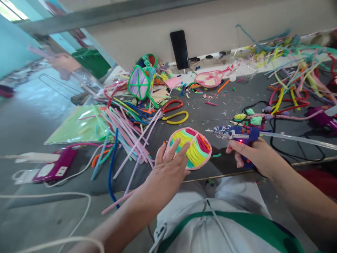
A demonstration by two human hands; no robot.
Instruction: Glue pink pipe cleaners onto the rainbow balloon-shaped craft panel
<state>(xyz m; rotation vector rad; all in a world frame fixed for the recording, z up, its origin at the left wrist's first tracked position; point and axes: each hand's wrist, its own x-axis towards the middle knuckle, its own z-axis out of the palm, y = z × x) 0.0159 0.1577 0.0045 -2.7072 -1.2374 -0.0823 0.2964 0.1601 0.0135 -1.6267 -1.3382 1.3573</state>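
Note:
My left hand (170, 163) lies over an oval craft piece (198, 151) at the table's front edge, fingers stretched out and partly covering its left side. The piece is filled with yellow, mint, pink and orange pipe cleaners inside a pale pink rim. A short pale pink strip crosses its upper part near my fingertips. My right hand (252, 154) is wrapped around a dark blue hot glue gun (244, 133) with a red light on. Its nozzle points left, just beyond the oval, apart from it. A clear glue stick (297, 138) sticks out of its back.
Red-and-yellow-handled scissors (175, 117) lie behind the oval. Loose pipe cleaners (129, 133) spread at left, beside a purple power strip (56, 165). A phone (179, 49) leans on the back wall. Tangled pipe cleaners (295, 80) and black cords lie at right. Another person's hand (64, 65) is at far left.

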